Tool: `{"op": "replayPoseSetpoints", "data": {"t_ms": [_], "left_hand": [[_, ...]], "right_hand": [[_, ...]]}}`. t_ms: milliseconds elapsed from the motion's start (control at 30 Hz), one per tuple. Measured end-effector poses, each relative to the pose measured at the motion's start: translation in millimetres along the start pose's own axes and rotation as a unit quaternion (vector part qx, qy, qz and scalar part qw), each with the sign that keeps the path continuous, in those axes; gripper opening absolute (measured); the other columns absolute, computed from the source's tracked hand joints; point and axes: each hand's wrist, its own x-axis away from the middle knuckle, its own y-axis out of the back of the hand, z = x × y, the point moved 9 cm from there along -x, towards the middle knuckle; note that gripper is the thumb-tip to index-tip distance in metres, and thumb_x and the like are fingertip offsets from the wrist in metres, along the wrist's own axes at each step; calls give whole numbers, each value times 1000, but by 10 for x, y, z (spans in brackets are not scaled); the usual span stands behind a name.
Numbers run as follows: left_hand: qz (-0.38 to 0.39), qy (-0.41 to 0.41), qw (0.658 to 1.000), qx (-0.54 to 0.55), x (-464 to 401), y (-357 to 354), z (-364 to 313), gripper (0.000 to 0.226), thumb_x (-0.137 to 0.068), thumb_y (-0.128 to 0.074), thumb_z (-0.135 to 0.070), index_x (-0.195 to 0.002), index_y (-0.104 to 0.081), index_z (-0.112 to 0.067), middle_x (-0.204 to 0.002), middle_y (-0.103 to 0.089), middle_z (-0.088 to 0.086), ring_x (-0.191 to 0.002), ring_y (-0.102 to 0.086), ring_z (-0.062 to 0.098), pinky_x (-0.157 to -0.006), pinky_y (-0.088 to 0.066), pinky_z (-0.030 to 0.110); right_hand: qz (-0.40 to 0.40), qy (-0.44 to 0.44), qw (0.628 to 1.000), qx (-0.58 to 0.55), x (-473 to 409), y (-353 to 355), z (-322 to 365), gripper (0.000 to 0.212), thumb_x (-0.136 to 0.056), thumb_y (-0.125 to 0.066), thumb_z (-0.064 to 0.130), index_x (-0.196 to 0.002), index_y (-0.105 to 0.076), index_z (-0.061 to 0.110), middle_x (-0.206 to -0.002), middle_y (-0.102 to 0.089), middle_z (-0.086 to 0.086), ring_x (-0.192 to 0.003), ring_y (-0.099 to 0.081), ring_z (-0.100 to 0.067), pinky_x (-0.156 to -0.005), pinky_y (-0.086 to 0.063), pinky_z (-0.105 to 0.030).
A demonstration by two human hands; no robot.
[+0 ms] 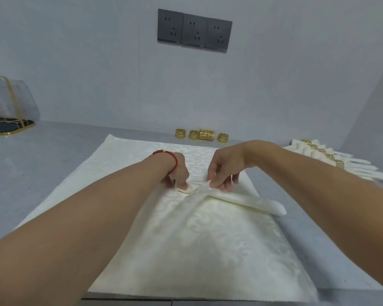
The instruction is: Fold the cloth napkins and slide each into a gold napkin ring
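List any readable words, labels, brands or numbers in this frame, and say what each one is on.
None can be read.
Wall sockets: plain grey faces, with no lettering visible.
Gold napkin rings: cut-out key pattern only, not text.
Cloth napkin: woven swirl pattern, no label visible.
Red bracelet on the left wrist: no markings visible.

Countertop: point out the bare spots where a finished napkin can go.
Bare grey countertop lies between the spread napkin and the black gold-rimmed tray. Crowded: loose gold rings by the wall, ringed napkins far right.
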Motion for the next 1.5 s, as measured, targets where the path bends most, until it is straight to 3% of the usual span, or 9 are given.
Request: {"op": "replayPoseSetpoints", "data": {"t_ms": [167, 300, 433, 633, 733, 933, 1200, 1333, 1500], "left_hand": [[18, -11, 1000, 1, -20, -12, 3, 34, -77, -78, -27, -106, -73, -10, -104, -76, 8, -90, -73, 22, -84, -58, 36], [40, -43, 998, 21, -41, -20, 4, 21, -82, -77, -22, -101, -72, -15, -92, -72, 5, -76, -66, 20, -80, -58, 35], [59, -67, 994, 58, -66, -42, 20, 12, -86, -76, -18, -97, -70, -19, -96, -67, 6, -76, -65, 20, -84, -58, 39], [91, -68, 988, 109, 14, -66, 61, 16, -89, -73, -19, -104, -69, -15, -91, -60, 5, -77, -58, 20, -82, -57, 37], [100, -59, 984, 134, 52, -71, 33, 33, -88, -74, -38, -104, -71, -10, -91, -59, 5, -79, -57, 22, -79, -57, 36], [37, -111, 992, -36, 10, -29, -167, 28, -84, -74, -48, -89, -73, -21, -89, -65, -9, -92, -67, 23, -92, -57, 41], [29, -123, 989, -82, -77, 59, -186, 22, -81, -73, -51, -73, -66, -32, -75, -64, -15, -88, -66, 24, -92, -55, 54], [-27, -165, 985, -46, 0, 106, -277, 21, -84, -75, -45, -95, -64, -31, -89, -71, -12, -86, -66, 13, -90, -55, 38], [-147, -217, 965, -16, 148, 116, -393, 22, -76, -84, -36, -91, -72, -24, -90, -70, -9, -85, -65, 8, -78, -53, 25]], "right_hand": [[-67, 0, 996, 57, -164, 23, -48, 25, -87, -77, 45, -82, -73, 21, -76, -59, 2, -69, -56, -15, -64, -54, -25], [-87, 22, 996, 5, -191, 37, -104, 29, -90, -77, 36, -92, -74, 7, -101, -69, -4, -87, -65, -14, -76, -59, -24], [-112, 27, 993, -29, -228, 31, -214, 31, -90, -79, 29, -100, -74, 0, -89, -71, 7, -63, -68, 0, -70, -53, -15], [-129, 68, 986, -83, -270, 24, -291, 21, -85, -84, 25, -87, -78, 5, -100, -77, -5, -72, -69, -5, -80, -61, -24], [-132, 67, 986, -77, -259, 9, -301, 21, -84, -84, 31, -83, -79, 11, -84, -75, 4, -71, -67, -5, -77, -59, -24], [-171, 73, 983, -5, -204, 42, -238, 19, -84, -81, 39, -89, -73, 23, -97, -75, 3, -87, -71, -14, -78, -59, -30], [-308, 208, 922, 105, 70, -171, 33, 22, -85, -78, 33, -101, -67, 25, -91, -67, 7, -90, -61, -18, -81, -52, -38], [-324, 208, 921, 66, -7, -115, -24, 16, -82, -77, 22, -97, -71, 21, -86, -70, 0, -88, -63, -26, -79, -52, -42], [-306, 195, 931, 25, -99, -33, -88, 15, -79, -80, 23, -92, -76, 27, -84, -72, 6, -88, -65, -20, -84, -55, -42]]}}
